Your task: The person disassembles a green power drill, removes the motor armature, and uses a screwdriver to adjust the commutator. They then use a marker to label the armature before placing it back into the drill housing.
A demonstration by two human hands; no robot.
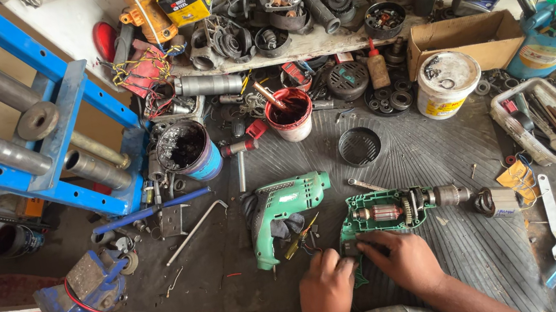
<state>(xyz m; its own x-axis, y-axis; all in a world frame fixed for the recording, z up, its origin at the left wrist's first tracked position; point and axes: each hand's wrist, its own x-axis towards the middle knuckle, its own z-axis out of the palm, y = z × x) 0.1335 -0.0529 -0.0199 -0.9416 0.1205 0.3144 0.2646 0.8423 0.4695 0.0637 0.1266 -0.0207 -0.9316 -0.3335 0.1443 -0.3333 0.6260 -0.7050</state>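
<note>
Both the left hand (325, 282) and right hand (402, 257) pinched closed on the opened drill half (379, 218), whose exposed armature might have slipped out onto the cluttered tabletop (435, 152).

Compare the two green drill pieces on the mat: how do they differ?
The left drill shell lies alone and untouched; the opened drill shows its copper motor and keeps its chuck. Both hands, left hand and right hand, grip the opened drill's handle end. Both are green plastic.
</note>
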